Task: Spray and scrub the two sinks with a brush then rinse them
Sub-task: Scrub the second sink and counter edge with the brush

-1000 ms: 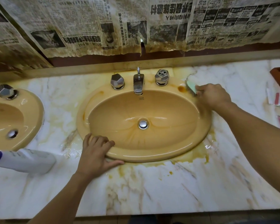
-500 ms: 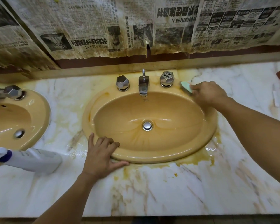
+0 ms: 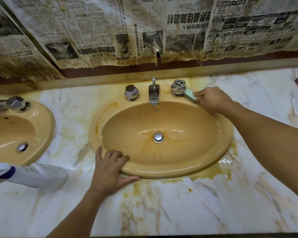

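green brush (image 3: 190,95) clamped in right hand (image 3: 212,101), tip against tap knob (image 3: 178,87); left hand (image 3: 110,170) rests loosely on sink (image 3: 228,134) rim.

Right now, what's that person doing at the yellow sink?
The person is cleaning it. Their right hand grips a green scrubber at the back rim of the sink, right against the right tap knob. Their left hand rests on the front rim. A spray bottle lies on the marble counter by the other sink. No water runs from the faucet, and yellow stains show on the counter.
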`<state>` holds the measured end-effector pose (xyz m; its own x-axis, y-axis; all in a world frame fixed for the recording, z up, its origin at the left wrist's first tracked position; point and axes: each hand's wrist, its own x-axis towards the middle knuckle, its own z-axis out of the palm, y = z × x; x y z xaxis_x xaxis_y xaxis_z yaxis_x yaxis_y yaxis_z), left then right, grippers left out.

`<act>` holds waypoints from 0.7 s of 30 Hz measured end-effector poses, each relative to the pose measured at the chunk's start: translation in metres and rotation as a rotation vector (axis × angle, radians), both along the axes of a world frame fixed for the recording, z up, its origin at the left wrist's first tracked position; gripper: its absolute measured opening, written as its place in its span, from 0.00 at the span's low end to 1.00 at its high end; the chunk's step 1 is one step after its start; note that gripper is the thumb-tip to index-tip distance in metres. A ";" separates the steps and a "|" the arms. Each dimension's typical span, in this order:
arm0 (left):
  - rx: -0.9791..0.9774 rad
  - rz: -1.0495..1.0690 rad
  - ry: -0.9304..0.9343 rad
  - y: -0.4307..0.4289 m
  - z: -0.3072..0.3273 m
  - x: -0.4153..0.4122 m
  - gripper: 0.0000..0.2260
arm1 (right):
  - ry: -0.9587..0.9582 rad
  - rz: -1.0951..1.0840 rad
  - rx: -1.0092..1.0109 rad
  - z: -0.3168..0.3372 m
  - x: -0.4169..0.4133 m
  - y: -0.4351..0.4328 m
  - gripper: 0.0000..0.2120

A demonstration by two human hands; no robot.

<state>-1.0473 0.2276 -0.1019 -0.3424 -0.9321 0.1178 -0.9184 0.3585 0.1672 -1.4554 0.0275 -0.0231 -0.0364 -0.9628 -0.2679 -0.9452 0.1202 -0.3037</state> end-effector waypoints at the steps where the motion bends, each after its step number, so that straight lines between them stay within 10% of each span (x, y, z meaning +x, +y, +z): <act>1: -0.001 0.001 -0.001 0.000 0.000 0.000 0.35 | 0.012 -0.021 -0.006 0.002 -0.001 -0.003 0.18; 14: 0.004 0.005 0.003 0.001 0.000 0.000 0.35 | -0.190 -0.409 0.006 0.014 -0.052 0.022 0.15; 21: -0.010 0.002 -0.013 0.002 0.001 -0.001 0.35 | -0.445 -0.540 0.340 0.010 -0.126 0.083 0.10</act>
<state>-1.0482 0.2300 -0.1010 -0.3422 -0.9317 0.1223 -0.9212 0.3583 0.1520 -1.5817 0.1109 -0.0127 -0.2969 -0.7046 -0.6445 -0.5265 0.6839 -0.5051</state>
